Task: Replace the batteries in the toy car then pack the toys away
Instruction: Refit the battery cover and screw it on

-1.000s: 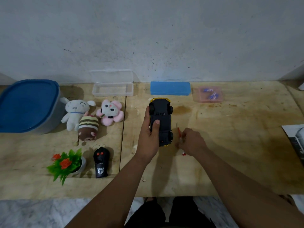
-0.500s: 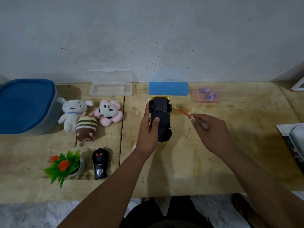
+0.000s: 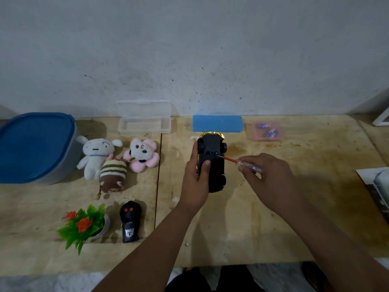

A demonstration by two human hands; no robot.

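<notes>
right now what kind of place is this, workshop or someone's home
Probably a home, at a makeshift work surface: a bare plywood tabletop against a scuffed plaster wall, with plush toys and a small fake potted plant rather than workshop tools.

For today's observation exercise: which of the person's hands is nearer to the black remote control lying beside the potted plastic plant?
Left. The left hand grips the upturned black toy car, just right of and beyond the black remote control. The right hand is farther right, holding the red-shafted screwdriver.
</notes>
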